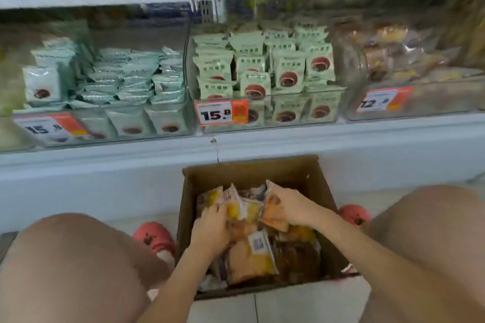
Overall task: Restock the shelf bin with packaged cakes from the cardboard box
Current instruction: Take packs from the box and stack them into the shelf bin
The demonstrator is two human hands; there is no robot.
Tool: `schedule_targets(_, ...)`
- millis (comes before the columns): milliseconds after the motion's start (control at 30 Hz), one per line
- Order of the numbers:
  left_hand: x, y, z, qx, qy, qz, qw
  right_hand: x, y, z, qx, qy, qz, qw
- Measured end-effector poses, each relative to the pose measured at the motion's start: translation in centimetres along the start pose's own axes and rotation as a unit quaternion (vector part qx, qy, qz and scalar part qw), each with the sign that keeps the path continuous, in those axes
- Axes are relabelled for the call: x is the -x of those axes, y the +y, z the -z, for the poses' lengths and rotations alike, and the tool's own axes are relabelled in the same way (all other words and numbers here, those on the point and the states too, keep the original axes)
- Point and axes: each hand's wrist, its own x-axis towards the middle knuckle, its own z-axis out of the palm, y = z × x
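An open cardboard box point(252, 168) stands on the floor between my knees, holding several clear-wrapped yellow and orange packaged cakes point(249, 257). Both hands are inside it. My left hand point(210, 228) grips a bunch of upright cake packs point(233, 204) at the box's far left. My right hand point(294, 207) holds an orange pack point(273, 214) beside them. Above, a clear shelf bin point(430, 102) at the right holds similar loose cakes.
Two more clear bins hold pale green packs point(262, 68) in the middle and bluish-white packs point(118, 76) at the left, each bin with an orange price tag point(221, 113). My bare knees flank the box. Pink shoes point(154, 240) rest on the tiled floor.
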Motion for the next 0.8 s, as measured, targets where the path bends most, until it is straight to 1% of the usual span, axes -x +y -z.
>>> schedule_targets(67,1.1,-1.7,-2.2,0.023,-0.097,0.052,0.994,-0.5,0.5,-2.7,0.043,-0.114,-0.039,0.992)
schedule_targets(100,1.4,-2.3,-3.1,0.028,-0.125,0.063,0.99,-0.7,0.8,-4.0,0.05,-0.145,-0.053,0.987)
schedule_targets(167,1.3,-2.9,-4.0,0.04,-0.149,0.067,0.986,-1.3,1.8,-6.3,0.055,-0.158,-0.072,0.983)
schedule_targets(267,1.1,-2.8,-4.8,0.097,-0.132,0.07,0.984,-2.2,3.2,-9.3,0.059,-0.174,-0.128,0.975)
schedule_targets(300,1.2,-2.7,-5.2,0.123,-0.125,0.078,0.981,-2.4,3.4,-10.1,0.044,-0.168,-0.152,0.973)
schedule_targets(367,1.5,-2.3,-5.9,0.165,-0.111,0.104,0.975,-3.0,3.8,-11.5,-0.002,-0.123,-0.195,0.973)
schedule_targets(467,2.0,-1.7,-6.6,0.204,-0.103,0.133,0.964,-3.6,4.5,-12.9,-0.038,-0.058,-0.23,0.971)
schedule_targets(533,2.0,-1.5,-6.8,0.226,-0.107,0.136,0.959,-3.6,4.8,-13.4,-0.043,-0.032,-0.235,0.971)
schedule_targets(633,1.8,-1.6,-6.8,0.228,-0.109,0.137,0.958,-3.9,5.0,-14.3,-0.018,-0.044,-0.209,0.977)
schedule_targets(700,1.5,-1.8,-7.0,0.217,-0.109,0.138,0.96,-3.9,4.9,-14.8,-0.012,-0.033,-0.205,0.978)
schedule_targets(800,1.3,-1.7,-7.2,0.213,-0.107,0.143,0.961,-3.7,4.8,-14.6,-0.046,0.0,-0.221,0.974)
